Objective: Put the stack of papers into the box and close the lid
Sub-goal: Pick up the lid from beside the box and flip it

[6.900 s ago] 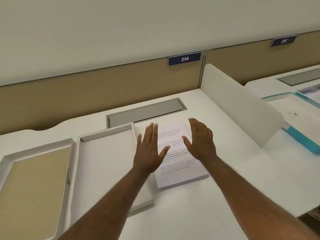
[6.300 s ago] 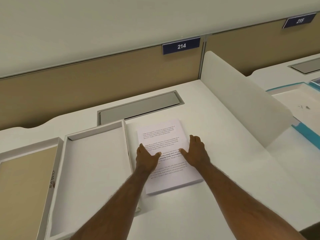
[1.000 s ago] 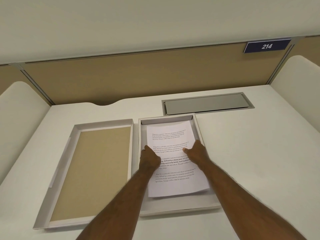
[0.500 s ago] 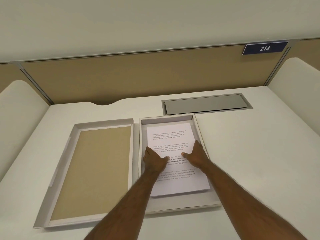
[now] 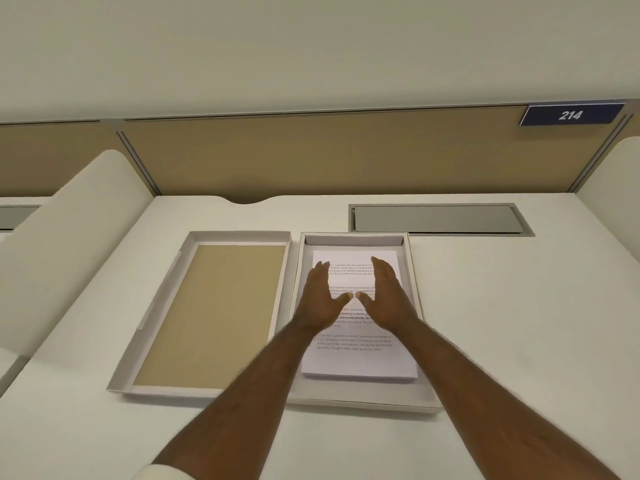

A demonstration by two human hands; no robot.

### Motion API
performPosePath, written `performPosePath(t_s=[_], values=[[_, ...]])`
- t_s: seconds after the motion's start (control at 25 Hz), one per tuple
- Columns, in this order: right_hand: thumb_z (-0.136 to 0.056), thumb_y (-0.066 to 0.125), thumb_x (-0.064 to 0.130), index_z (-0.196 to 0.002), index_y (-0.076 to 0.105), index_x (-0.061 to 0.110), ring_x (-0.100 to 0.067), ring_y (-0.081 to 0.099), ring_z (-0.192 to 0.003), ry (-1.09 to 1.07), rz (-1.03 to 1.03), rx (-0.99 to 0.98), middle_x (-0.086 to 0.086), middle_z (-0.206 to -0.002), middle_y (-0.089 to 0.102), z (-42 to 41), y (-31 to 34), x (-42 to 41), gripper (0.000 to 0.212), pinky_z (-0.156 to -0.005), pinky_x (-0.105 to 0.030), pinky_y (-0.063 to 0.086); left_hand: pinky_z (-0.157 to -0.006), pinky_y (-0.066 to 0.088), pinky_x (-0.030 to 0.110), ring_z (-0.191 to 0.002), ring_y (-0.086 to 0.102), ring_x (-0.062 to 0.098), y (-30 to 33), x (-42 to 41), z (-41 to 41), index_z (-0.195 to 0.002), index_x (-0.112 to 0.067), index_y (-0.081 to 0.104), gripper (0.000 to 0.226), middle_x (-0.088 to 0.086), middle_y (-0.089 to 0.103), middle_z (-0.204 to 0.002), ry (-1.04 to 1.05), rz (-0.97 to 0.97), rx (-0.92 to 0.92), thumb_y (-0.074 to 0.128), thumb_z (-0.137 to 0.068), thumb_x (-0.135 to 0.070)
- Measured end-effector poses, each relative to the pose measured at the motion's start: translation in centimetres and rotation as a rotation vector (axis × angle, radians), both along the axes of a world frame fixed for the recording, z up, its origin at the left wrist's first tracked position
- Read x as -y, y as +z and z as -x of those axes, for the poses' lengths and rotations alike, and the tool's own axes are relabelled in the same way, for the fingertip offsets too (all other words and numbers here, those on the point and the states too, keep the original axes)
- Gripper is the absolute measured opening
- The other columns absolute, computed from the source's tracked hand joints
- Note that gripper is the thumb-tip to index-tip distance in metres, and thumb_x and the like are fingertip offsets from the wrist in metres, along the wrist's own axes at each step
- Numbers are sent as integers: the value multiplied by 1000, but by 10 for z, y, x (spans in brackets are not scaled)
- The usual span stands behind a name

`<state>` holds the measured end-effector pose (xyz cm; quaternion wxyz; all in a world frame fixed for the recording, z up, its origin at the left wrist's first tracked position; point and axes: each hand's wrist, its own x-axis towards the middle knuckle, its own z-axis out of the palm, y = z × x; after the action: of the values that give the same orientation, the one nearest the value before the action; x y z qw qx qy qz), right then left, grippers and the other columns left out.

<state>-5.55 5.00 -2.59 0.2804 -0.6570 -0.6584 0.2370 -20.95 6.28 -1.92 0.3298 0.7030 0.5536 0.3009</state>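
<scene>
The stack of printed papers (image 5: 360,362) lies flat inside the shallow white box (image 5: 420,341) in the middle of the desk. Left of the box, touching it, rests the lid (image 5: 211,313), upside down, showing its tan inner face. My left hand (image 5: 320,299) and my right hand (image 5: 388,294) are both over the upper half of the stack, palms down, fingers stretched forward, thumbs nearly touching. Neither hand grips anything. I cannot tell whether the palms touch the paper.
A grey cable hatch (image 5: 440,219) is set into the desk just behind the box. White curved dividers stand at the left (image 5: 69,251) and right (image 5: 613,188). A tan partition with a blue "214" sign (image 5: 569,115) runs along the back.
Both hands slid forward over the stack and spread flat; earlier their fingers were curled on the paper's middle. The stack sits straighter in the box. The view shifted right.
</scene>
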Motion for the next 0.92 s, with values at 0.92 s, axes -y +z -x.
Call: performPosePath(t_s=[0.92], values=[[-91, 60, 24, -150, 16, 6, -23, 23, -146, 161, 58, -15, -9, -159, 17, 180, 1, 1, 75, -116, -31, 25, -113, 37, 42, -137, 45, 26, -11, 28, 242, -145, -9, 40, 71, 10, 47, -149, 322, -117, -272, 73, -84, -22]])
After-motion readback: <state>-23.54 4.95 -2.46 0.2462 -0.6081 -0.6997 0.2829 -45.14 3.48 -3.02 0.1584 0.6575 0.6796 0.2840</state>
